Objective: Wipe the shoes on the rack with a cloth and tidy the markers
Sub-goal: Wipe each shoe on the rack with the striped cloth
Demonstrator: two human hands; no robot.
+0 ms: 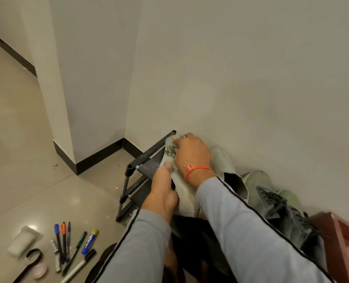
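A pale knit shoe (186, 199) lies on the top shelf of the dark rack (147, 166), at its left end. The left hand (163, 193) grips the shoe's side, fingers curled round it. The right hand (192, 156) presses a checked cloth (170, 149) onto the shoe's far end, fingers bunched around the fabric. More shoes (281, 209) sit along the rack to the right. On the floor, near the rack's left leg, lie the markers (71, 244), just beside a white roll (23, 241).
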